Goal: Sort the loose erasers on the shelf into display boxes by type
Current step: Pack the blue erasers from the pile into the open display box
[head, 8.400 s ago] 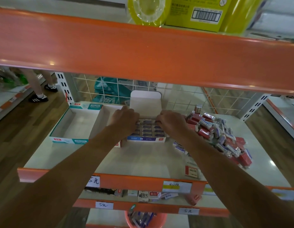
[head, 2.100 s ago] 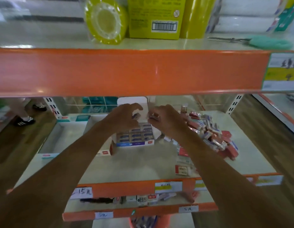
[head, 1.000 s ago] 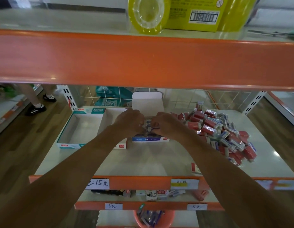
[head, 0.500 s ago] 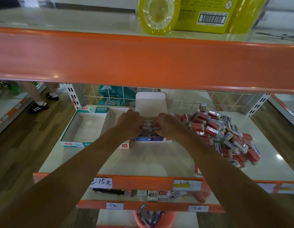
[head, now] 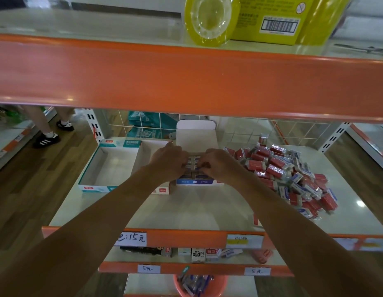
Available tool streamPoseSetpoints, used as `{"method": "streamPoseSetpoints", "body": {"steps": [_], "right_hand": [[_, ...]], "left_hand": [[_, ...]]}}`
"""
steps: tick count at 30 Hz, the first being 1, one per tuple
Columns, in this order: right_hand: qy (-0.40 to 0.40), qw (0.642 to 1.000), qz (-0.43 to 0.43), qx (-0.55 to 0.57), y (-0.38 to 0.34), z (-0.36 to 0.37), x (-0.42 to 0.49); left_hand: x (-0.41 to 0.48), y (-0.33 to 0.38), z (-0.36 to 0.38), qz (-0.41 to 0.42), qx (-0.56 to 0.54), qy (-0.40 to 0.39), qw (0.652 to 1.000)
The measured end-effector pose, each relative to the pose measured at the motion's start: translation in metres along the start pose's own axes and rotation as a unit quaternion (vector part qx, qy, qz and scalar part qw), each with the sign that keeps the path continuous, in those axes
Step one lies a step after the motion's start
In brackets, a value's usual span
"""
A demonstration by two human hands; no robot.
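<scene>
A blue display box [head: 199,182] with its white lid [head: 195,133] standing up sits mid-shelf, holding rows of blue-sleeved erasers [head: 193,162]. Both hands are down inside it, side by side. My left hand [head: 168,161] has its fingers curled onto erasers at the box's left side. My right hand [head: 218,163] pinches an eraser at the top row with curled fingertips. A heap of loose red and blue erasers [head: 289,176] lies to the right of the box. An empty teal box [head: 91,168] and a red-labelled box [head: 161,190] stand to the left.
The orange upper shelf edge [head: 186,82] hangs low across the view. A wire grid [head: 250,129] backs the shelf. One red eraser [head: 255,219] lies near the front lip. Price tags line the orange lip [head: 186,237]. A person's feet [head: 46,139] stand at far left.
Two seconds ago both hands held erasers above the box; they have come down into it. In the last half second they barely moved.
</scene>
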State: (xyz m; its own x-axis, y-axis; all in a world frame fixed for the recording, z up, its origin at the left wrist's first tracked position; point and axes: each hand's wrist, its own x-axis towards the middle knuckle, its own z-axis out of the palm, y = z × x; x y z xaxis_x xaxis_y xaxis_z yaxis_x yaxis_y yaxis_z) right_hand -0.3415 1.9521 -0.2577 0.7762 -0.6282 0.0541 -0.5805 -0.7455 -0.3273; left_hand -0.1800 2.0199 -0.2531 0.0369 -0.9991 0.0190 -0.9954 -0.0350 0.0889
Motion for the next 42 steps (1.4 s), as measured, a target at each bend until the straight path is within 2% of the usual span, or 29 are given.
{"method": "streamPoseSetpoints", "body": {"steps": [9,13,19,27,34,42], "right_hand": [[0.042,0.999,-0.012,-0.026,0.0,0.002,-0.007],[0.103,0.994,-0.015,-0.025,0.006,-0.006,-0.024],[0.159,0.987,0.027,-0.014,0.039,-0.023,-0.061],[0.152,0.985,0.08,-0.015,0.071,-0.051,-0.127],[0.164,0.98,0.111,-0.035,0.082,-0.052,-0.191],[0.173,0.97,0.168,-0.012,0.1,-0.048,-0.222]], "left_hand": [[0.002,0.01,-0.003,0.008,0.071,-0.006,0.997],[0.006,0.026,-0.01,0.008,0.089,0.022,0.996],[0.01,0.079,-0.025,0.037,0.024,0.06,0.997],[-0.011,0.15,-0.019,0.166,-0.124,0.125,0.97],[-0.016,0.178,0.009,0.181,-0.168,0.062,0.967],[-0.016,0.2,0.018,0.189,-0.176,0.058,0.964]]}}
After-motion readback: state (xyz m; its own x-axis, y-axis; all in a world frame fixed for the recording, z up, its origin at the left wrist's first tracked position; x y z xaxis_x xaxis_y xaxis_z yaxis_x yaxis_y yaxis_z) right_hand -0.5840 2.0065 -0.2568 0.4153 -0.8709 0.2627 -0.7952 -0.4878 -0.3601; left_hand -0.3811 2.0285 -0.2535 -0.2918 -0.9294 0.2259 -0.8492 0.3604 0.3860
